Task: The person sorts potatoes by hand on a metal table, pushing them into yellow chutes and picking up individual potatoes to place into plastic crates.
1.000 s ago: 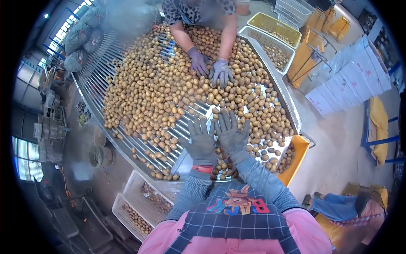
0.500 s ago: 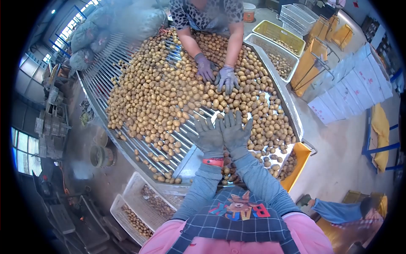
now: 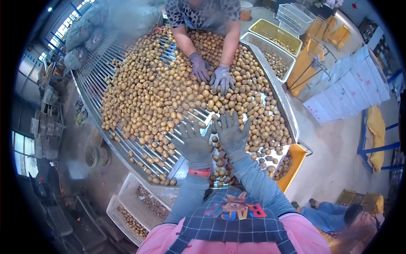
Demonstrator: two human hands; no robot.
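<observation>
Small brown potatoes (image 3: 146,91) cover much of a sorting table with metal bars (image 3: 94,74). My left hand (image 3: 194,144), in a dark grey glove, is spread over the bars at the near edge of the pile. My right hand (image 3: 231,134), gloved the same way, lies palm down with fingers spread beside the potatoes right of centre. Neither hand grips anything; whether the fingertips touch potatoes is hard to tell. A few potatoes lie in the gap between my wrists, on a smooth metal strip (image 3: 179,168).
Across the table a co-worker's purple-gloved hands (image 3: 222,78) rest on the potatoes. Crates of potatoes stand at the right, including a yellow crate (image 3: 270,30), and a white crate (image 3: 137,192) at lower left. A yellow chute (image 3: 296,165) adjoins the near right corner. Another person sits at lower right.
My hands have moved apart, the left one shifting left and slightly nearer to me. Potatoes now show between my wrists. The view has shifted slightly.
</observation>
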